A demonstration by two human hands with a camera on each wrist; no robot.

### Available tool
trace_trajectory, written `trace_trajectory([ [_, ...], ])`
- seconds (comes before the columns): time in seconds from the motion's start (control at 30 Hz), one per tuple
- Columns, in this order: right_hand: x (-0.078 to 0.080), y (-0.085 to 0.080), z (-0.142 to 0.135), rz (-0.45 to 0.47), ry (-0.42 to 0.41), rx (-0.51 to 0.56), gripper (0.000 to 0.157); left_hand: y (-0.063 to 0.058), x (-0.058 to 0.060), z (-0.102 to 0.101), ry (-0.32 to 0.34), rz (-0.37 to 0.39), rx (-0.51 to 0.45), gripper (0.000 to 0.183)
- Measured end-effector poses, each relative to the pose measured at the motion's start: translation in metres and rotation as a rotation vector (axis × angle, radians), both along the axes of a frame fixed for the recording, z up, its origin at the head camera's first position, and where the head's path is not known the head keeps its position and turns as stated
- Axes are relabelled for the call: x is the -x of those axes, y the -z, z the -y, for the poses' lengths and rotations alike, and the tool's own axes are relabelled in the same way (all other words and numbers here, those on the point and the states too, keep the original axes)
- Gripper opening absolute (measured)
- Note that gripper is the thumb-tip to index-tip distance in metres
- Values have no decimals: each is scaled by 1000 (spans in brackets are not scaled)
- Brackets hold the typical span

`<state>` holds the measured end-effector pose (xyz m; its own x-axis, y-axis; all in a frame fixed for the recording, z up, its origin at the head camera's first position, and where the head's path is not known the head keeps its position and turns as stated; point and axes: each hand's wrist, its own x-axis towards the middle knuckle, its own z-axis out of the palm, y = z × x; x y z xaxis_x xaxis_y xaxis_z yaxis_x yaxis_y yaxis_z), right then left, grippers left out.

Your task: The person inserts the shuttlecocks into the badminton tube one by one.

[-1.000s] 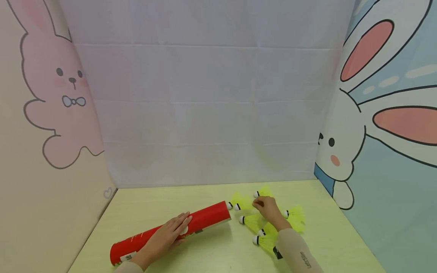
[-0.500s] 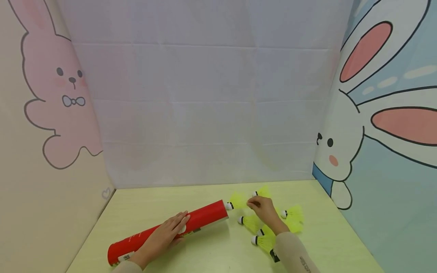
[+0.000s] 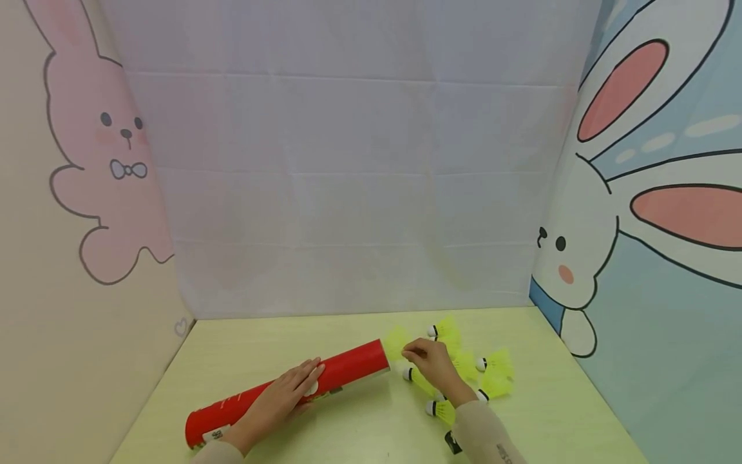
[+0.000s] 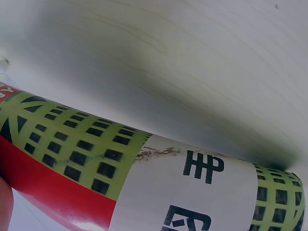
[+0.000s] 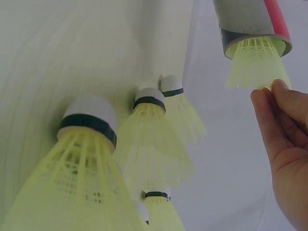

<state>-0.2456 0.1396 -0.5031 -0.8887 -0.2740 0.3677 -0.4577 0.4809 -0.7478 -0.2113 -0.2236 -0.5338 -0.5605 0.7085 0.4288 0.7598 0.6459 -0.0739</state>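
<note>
Head view, red tube (image 3: 355, 364): long, glossy cylinder, slanting across the lower centre of the pale, smooth desk (image 3: 330, 435).
Left hand (image 3: 281, 394): fingers together, wrapped over the tube's middle.
Right hand (image 3: 433, 364): fingers and thumb pinching the yellow shuttlecock (image 3: 397, 340) at the tube's right end.
Loose shuttlecocks (image 3: 502, 361): netted skirts, white rounded noses, right of the tube.
Left wrist view, printed side: green with dark squares, white panel, dark characters.
Right wrist view, shuttlecock: upper right, nose inside the round rim, translucent ribbed skirt flaring out.

Evenly lit in head view; hazy at left wrist, shadowed toward four o'clock, glinting on red tube (image 4: 139, 178) toward seven.
</note>
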Motion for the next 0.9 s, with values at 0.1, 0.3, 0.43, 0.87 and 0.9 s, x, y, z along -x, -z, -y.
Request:
trace_trajectory([
  [0.1,-1,1,5,-5,-14,-4,9,-1,0,-1,-6,12,2,91],
  [0.3,-1,4,14,-34,-34,-7,12,-4,-1,-2,-16,18,2,90],
  [0.43,-1,7,18,-38,-32,-2,10,-4,-2,-3,-12,5,5,89],
  [0.87,-3,10,24,-22,-46,-6,9,-3,-3,-4,-4,9,-5,91],
  [0.9,-3,10,25,-24,-50,-7,9,-3,-3,-3,-5,8,-4,91],
])
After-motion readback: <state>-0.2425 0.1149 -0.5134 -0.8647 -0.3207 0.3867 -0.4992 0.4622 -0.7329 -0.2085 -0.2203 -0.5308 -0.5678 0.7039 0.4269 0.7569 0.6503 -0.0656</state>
